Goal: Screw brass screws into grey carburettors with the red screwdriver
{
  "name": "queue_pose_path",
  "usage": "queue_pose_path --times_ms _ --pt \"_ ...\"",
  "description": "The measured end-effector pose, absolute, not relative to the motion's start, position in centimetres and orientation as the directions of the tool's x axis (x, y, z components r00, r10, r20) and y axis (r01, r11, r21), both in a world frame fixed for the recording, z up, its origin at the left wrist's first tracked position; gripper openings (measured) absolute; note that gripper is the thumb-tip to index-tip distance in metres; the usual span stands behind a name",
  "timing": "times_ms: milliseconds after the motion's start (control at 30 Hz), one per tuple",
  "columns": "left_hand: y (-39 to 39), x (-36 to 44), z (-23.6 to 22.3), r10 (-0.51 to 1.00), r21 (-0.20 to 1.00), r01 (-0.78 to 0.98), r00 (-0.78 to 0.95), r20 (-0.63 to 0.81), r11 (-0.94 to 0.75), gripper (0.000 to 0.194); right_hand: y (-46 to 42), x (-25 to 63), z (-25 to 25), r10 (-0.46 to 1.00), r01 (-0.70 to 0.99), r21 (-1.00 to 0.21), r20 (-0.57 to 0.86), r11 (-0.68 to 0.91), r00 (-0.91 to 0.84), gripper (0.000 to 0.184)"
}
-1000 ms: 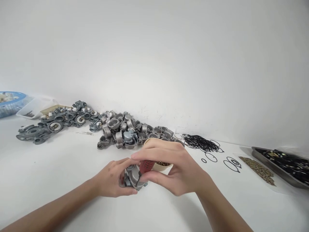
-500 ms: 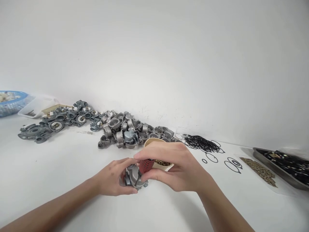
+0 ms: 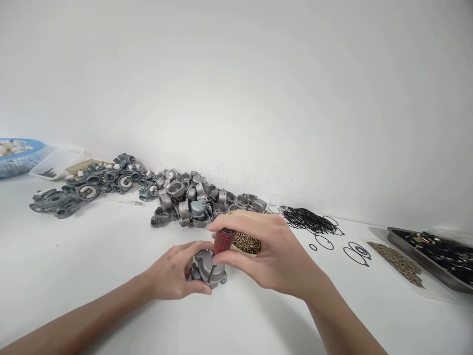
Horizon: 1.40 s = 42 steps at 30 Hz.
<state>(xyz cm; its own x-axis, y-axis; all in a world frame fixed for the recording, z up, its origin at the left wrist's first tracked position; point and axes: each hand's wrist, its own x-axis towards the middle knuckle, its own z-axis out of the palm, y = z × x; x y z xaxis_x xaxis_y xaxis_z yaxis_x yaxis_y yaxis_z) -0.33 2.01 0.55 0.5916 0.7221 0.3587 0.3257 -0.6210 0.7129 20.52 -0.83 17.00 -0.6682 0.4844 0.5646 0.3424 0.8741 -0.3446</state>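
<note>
A grey metal carburetor (image 3: 207, 270) rests on the white table, its rounded bowl facing up. My left hand (image 3: 181, 271) grips it from the left, thumb along the near edge and fingers round the far side. Between the thumb and fingers of my right hand (image 3: 273, 246) is a screwdriver (image 3: 223, 240) with a red and black handle. Its thin shaft slants down to the near edge of the carburetor; the screw under the tip is too small to make out. Right behind my right hand stands a tub of brass-coloured screws (image 3: 247, 243), partly hidden by it.
Grey metal bowls (image 3: 185, 197) and carburetor bodies (image 3: 88, 185) lie heaped along the wall. To the right are black rubber rings (image 3: 308, 220), small brass-coloured parts (image 3: 399, 264) and a metal tray (image 3: 428, 264) of dark parts. A blue basket (image 3: 22, 158) stands far left.
My right hand has shifted slightly, and the screwdriver handle stands a little higher, so its shaft now shows against the carburetor. My left hand has stayed on the carburetor.
</note>
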Motion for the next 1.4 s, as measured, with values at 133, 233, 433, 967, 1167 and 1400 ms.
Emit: queue_pose_path --times_ms 133,233,433,967,1167,1400 --pt "1.5 -0.2 1.2 0.762 0.709 0.401 0.575 0.299 -0.580 0.067 -0.4 21.9 18.3 0.506 0.321 -0.396 0.582 0.860 -0.637 0.025" --pt "1.2 -0.2 1.3 0.752 0.704 0.397 0.589 0.296 -0.589 0.066 0.2 24.2 19.5 0.580 0.312 -0.490 0.651 0.814 -0.490 0.023" --pt "0.8 -0.4 0.4 0.774 0.700 0.436 0.574 0.268 -0.566 0.078 2.1 29.7 16.3 0.666 0.542 -0.546 0.745 0.639 -0.034 0.025" --pt "1.5 -1.1 -0.1 0.754 0.770 0.324 0.589 0.290 -0.549 0.066 3.9 32.3 5.1 0.672 0.805 -0.247 0.703 0.539 -0.234 0.008" --pt "1.7 -1.5 -0.1 0.758 0.829 0.277 0.607 0.240 -0.485 0.082 0.2 27.5 3.8 0.516 0.657 -0.125 0.732 0.744 -0.445 0.042" --pt "2.1 -1.2 0.6 0.743 0.887 0.239 0.651 0.156 -0.396 0.084 -2.0 23.8 1.9 0.564 0.498 -0.286 0.559 0.819 -0.607 0.065"
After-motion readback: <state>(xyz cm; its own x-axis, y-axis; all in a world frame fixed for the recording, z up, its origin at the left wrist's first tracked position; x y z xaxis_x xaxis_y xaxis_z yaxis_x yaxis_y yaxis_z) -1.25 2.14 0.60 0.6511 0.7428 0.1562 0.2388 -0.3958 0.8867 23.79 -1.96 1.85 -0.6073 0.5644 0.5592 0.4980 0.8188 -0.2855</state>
